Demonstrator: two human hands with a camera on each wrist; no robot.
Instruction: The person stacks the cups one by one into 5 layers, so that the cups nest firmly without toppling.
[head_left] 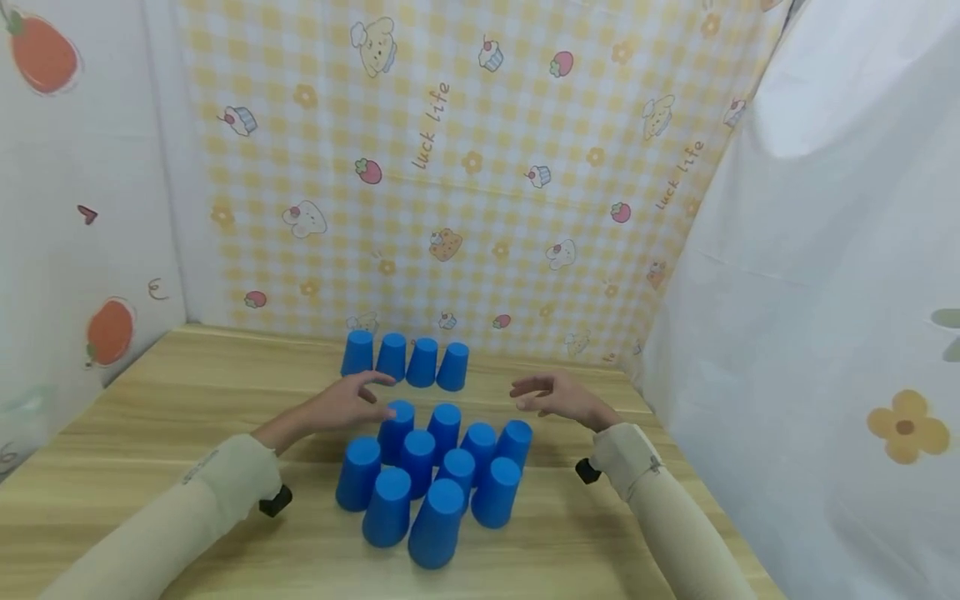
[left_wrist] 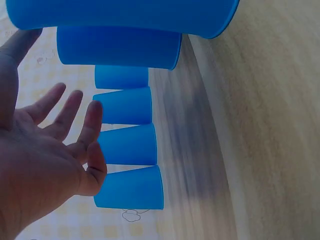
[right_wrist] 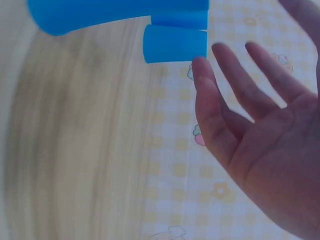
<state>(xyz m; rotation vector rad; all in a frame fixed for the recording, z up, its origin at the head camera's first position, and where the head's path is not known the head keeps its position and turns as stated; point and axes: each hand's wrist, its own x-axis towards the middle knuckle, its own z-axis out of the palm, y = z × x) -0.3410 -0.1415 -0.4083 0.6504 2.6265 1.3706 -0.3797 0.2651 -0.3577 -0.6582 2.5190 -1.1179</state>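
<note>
Several blue cups stand upside down in a front cluster, the nearest cup (head_left: 436, 527) at its front tip. Behind them, several more upside-down blue cups form a row, with one cup (head_left: 453, 367) at its right end. My left hand (head_left: 345, 406) hovers at the cluster's back left, its fingers loosely spread and overlapping a rear cup (head_left: 397, 433) in the head view. In the left wrist view this hand (left_wrist: 45, 155) has relaxed fingers and nothing in its palm. To the right of the cups my right hand (head_left: 561, 398) is raised, fingers relaxed, holding nothing; a cup (right_wrist: 175, 44) shows past its fingertips.
The cups stand on a wood-grain table (head_left: 187, 392). A yellow-checked printed cloth (head_left: 450, 208) hangs behind it. White cloths hang on the left (head_left: 90, 208) and right (head_left: 810, 333). Dark wrist devices sit under both cuffs.
</note>
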